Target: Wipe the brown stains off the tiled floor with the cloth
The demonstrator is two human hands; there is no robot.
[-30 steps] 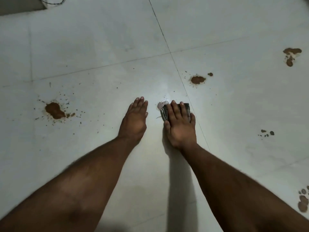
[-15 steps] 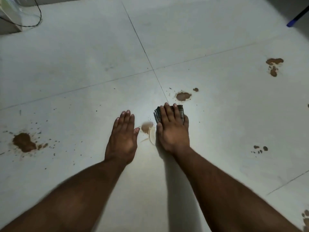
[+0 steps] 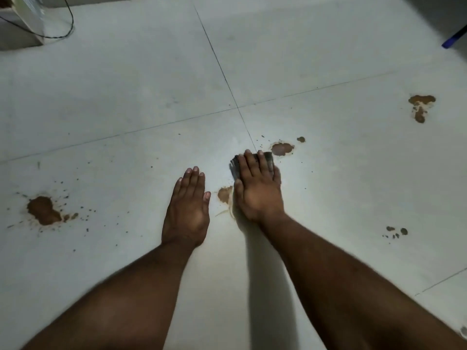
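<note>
My right hand (image 3: 257,190) lies flat on a folded dark grey cloth (image 3: 268,157), pressing it against the pale tiled floor (image 3: 126,92); only the cloth's far edge shows past my fingertips. A smeared brown stain (image 3: 224,194) sits just left of this hand. Another brown stain (image 3: 281,149) lies right beyond the cloth's far right corner. My left hand (image 3: 188,210) rests palm down on the floor, holding nothing, fingers together. A large brown stain (image 3: 43,210) with splatter lies far left.
More brown stains mark the floor at the far right (image 3: 420,107) and as small dots at mid right (image 3: 396,231). A white box (image 3: 30,18) with a black cable (image 3: 70,21) stands at the top left. A blue stick end (image 3: 453,39) shows at the top right.
My right hand slid the cloth away from me, uncovering a smeared stain beside it. The view tilted up, so the box and blue stick came into sight.
</note>
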